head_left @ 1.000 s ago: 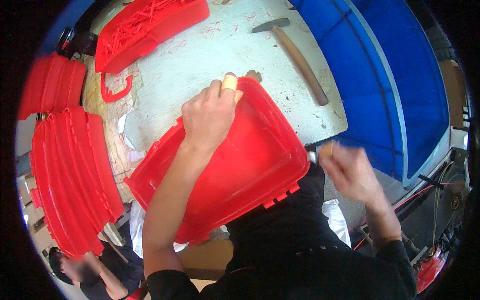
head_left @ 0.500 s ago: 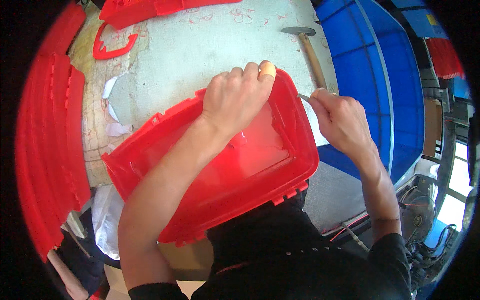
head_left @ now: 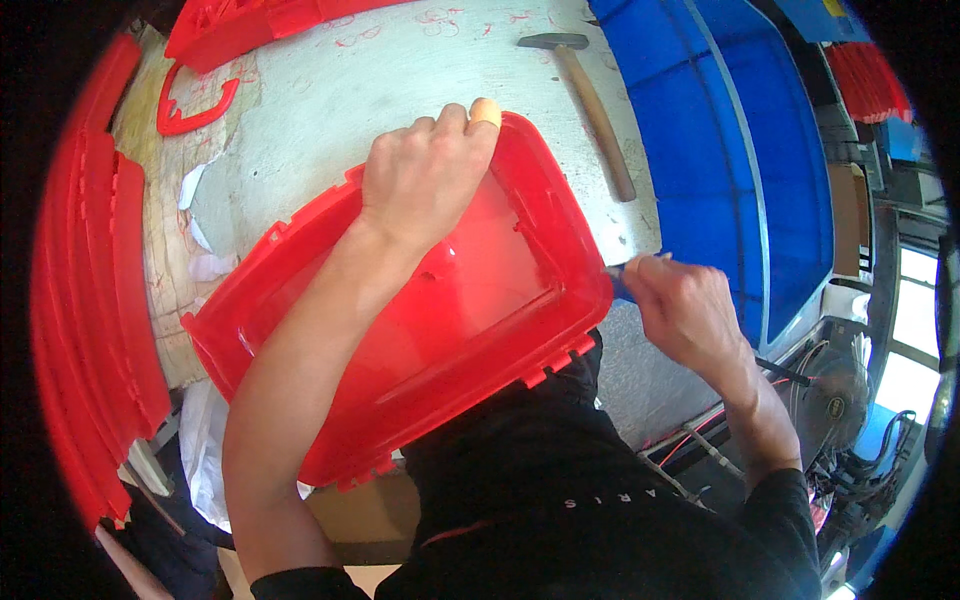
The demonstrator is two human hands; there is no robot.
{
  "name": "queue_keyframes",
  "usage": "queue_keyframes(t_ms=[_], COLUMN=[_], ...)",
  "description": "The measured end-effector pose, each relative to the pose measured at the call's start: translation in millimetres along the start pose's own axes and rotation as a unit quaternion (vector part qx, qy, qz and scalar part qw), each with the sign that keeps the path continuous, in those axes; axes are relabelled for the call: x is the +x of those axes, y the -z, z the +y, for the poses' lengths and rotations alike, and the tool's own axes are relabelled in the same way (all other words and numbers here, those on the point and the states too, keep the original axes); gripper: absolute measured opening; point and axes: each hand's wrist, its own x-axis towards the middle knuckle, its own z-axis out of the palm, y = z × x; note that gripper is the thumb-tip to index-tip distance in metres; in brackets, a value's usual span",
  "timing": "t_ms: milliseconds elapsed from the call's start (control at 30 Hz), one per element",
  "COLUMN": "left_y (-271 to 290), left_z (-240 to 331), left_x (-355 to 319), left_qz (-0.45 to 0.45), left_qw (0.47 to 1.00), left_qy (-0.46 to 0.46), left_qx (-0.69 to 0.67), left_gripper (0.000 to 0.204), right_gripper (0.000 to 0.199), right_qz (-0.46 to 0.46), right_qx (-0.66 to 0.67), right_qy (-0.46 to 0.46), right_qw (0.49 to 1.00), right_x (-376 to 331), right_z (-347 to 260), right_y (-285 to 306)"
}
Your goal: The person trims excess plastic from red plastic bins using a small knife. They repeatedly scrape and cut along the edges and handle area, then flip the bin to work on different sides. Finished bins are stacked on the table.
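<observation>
A red plastic tray-like part (head_left: 500, 275), with raised walls and clips along its rim, lies slantwise over the table's near edge and against my body. My left hand (head_left: 415, 180) reaches across it, fingers closed around the far rim; one fingertip wears a yellowish cover. At the tray's right-hand rim, my right hand (head_left: 685, 305) is closed on a small knife. Only a short bit of the knife's metal blade (head_left: 616, 277) shows, touching or very near the rim; its handle is hidden in the fist.
On the pale tabletop (head_left: 400, 75) lie a hammer (head_left: 595, 120) and a red handle (head_left: 200, 120). More red parts (head_left: 240, 35) stand at the far left. Stacked red parts (head_left: 95, 280) line the left side. Blue crates (head_left: 700, 150) border the right; a black fan (head_left: 830, 395) stands lower right.
My right hand has drawn the knife toward me along the tray's right rim. The left hand still grips the far rim. The whole view has shifted slightly.
</observation>
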Motion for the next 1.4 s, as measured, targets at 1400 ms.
queue_keyframes(t_ms=[1400], left_y=[17], left_z=[0], left_x=[-4], left_qz=[-0.045], left_qw=[0.998], left_qy=[0.036], left_qx=[-0.027], left_gripper=[0.031], right_gripper=[0.017], right_qz=[0.003], right_qx=[0.245], right_qy=[0.013], right_qw=[0.969], right_x=[48], right_z=[13], right_y=[-20])
